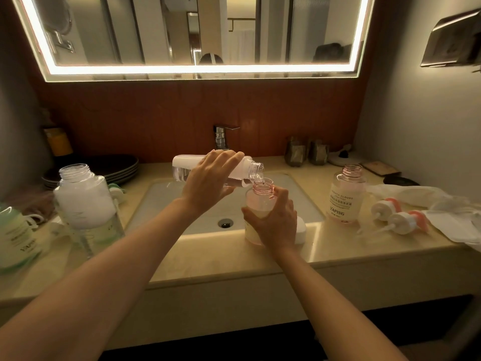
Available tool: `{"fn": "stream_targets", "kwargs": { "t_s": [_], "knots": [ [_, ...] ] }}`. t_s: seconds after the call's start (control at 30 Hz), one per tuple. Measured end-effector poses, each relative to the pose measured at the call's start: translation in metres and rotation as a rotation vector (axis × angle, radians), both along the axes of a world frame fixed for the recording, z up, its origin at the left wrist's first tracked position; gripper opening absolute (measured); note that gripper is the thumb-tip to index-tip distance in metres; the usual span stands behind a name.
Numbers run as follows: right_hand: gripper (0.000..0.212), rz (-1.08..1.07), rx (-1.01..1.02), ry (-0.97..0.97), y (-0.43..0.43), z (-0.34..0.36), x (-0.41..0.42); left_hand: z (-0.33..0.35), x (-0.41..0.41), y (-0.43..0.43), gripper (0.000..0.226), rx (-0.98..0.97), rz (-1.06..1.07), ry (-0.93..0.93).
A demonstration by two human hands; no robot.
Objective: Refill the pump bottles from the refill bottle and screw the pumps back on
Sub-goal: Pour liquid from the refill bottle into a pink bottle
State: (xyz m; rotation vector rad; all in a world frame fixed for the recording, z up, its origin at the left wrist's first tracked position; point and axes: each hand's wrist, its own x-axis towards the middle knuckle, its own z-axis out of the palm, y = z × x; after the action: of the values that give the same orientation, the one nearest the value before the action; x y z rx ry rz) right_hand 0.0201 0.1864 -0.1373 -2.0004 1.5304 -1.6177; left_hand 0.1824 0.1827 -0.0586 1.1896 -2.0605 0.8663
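Currently one refill bottle point(182, 168) is in play. It is clear, uncapped and held over the sink point(166, 204). Its long axis is near horizontal, base to the left and open mouth pointing right and slightly down. The left hand point(208, 178) grips it from above, fingers curled over the barrel.

Pink bottles: two, both upright, necks open and pointing up.
- The pink pump bottle point(260, 199) is at the sink's front rim, its mouth right under the refill bottle's mouth; contact cannot be told. The right hand point(276, 225) wraps its lower body, thumb on the left side, fingers curled round the right side.
- The second pink bottle point(345, 199) stands alone on the counter point(234, 261), right of the sink.

Pumps: two, pink-collared, lying on their sides near the counter's right edge. The first pump point(382, 208) and the second pump point(406, 222) are just beside each other.

Greenish bottles: two, at the counter's left end. The open one point(86, 201) is uncapped; the blurred one point(15, 235) is by the left edge.

Also one faucet point(222, 138), one stack of plates point(109, 168) at the back left, and two glasses point(295, 152) at the back right.
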Motion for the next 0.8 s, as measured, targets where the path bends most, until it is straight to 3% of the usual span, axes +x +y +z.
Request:
{"fn": "stream_targets", "kwargs": {
  "t_s": [0.8],
  "knots": [
    [0.075,0.005,-0.034,0.006,-0.0027,-0.0038,0.0000,0.0037,0.0004,0.0019,0.082,-0.022,-0.016,-0.034]
  ]
}}
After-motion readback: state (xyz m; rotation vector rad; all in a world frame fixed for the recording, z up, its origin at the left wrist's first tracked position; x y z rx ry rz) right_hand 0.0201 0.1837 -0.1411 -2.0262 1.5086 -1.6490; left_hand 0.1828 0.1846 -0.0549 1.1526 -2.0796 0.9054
